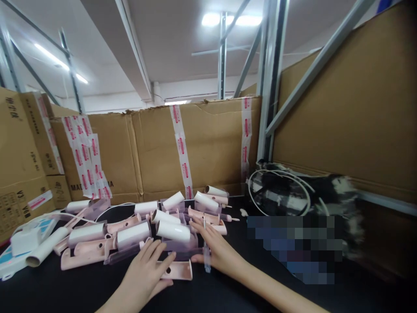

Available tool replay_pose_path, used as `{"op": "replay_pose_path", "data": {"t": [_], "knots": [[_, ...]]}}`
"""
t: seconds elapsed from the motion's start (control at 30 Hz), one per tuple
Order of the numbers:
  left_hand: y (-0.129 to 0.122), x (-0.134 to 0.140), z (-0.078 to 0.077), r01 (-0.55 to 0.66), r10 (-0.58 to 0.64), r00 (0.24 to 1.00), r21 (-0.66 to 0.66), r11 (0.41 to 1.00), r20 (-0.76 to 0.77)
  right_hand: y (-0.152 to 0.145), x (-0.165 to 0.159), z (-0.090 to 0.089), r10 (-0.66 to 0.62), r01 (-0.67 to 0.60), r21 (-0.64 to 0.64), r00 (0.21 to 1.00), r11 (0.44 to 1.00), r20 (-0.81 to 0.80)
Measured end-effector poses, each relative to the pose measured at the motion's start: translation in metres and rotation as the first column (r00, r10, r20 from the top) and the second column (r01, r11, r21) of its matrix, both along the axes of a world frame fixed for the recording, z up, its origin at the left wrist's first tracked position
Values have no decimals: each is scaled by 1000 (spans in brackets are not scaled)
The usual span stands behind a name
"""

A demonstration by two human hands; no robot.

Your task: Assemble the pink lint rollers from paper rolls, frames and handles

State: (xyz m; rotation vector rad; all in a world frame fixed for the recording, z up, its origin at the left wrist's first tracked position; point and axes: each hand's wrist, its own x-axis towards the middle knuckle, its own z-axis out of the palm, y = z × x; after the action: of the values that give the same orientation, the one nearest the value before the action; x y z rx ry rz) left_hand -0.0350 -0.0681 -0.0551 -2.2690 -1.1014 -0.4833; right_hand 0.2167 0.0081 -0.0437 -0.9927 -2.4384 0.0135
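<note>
Hands, two, bare: the left hand (pixel 146 265) has its thumb and fingers parted at the left end of a pale-pink, trough-shaped plastic shell (pixel 182 270) with a dark round hole, and whether it grips the shell cannot be told; the right hand (pixel 220 248) holds a slim tool with a translucent bluish handle (pixel 207 261) and thin shaft, standing near upright across its fingers, beside the shell's right end. Shell position: front of the pile, on a black surface (pixel 81 293). Pile beyond the hands: several white cylindrical rolls (pixel 176 231), some showing brown cardboard cores, lying at various angles among further pink plastic shells (pixel 86 256) and translucent purple covers (pixel 125 255). Left end: one roll near a white block (pixel 26 240) on a flat blue-and-white piece (pixel 42 230). Right side: a looped white cable (pixel 249 191) before a blurred dark bundle (pixel 340 191). Rear: a brown cardboard wall (pixel 156 150) with strips of red-printed white tape (pixel 182 152), beside a grey metal upright (pixel 269 78).
</note>
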Motion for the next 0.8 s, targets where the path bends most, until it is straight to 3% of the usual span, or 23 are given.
{"op": "replay_pose_path", "data": {"t": [0.17, 0.3, 0.4, 0.47, 0.67, 0.8], "knots": [[2, -32, -7, -316, 308, 947, 104, 943, 90, 14, -16, -2, 56, -51, -69, 995, 996, 81], [7, -63, -17, -541, 545, 807, -85, 837, 227, 28, -29, -1, 71, -67, -65, 995, 996, 63], [21, -72, -20, -534, 606, 761, -306, 788, 232, 39, -35, 0, 61, -57, -70, 997, 996, 49], [33, -70, -18, -497, 601, 764, -378, 781, 236, 46, -40, 0, 45, -42, -68, 998, 997, 41], [72, -66, -1, -483, 592, 769, -386, 786, 243, 57, -51, -3, 3, -3, -19, 1000, 1000, 11], [78, -76, 3, -438, 542, 810, -383, 813, 225, 49, -44, 6, 37, -36, 31, 998, 999, -44]]}}
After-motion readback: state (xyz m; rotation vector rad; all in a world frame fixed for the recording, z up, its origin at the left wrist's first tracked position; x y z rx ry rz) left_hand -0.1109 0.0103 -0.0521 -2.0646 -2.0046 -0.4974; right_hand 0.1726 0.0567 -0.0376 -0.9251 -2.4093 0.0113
